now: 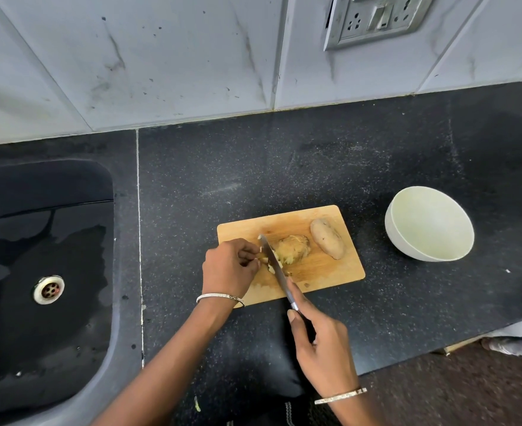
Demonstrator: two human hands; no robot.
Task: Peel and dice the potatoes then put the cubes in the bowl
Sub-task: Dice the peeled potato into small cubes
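Hidden: the knife [275,265] handle lies mostly inside the right hand [321,348], and the left hand [227,265] covers its own fingertips and the board's near-left corner.
Cut off: the sink [112,272] runs out of the left edge of the frame, the wall socket [376,16] out of the top edge.
Hard to make out: how many pale cut pieces [271,268] lie beside the blade; a grey shape at the right edge.
Bowl: the white bowl [398,241] stands on the dark counter [284,167], right of centre and apart from the board; its inside shows only bare white.
Sink: wet patches and a metal drain [48,289].
Board: the wooden cutting board [324,269] at centre carries a partly cut potato [293,249] and, just to its right, a whole unpeeled potato [327,238].
Left hand: fingers curled, pinching the cut pieces left of the blade.
Right hand: wrapped round the handle, forefinger along the top; the blade crosses the cut potato's left end.
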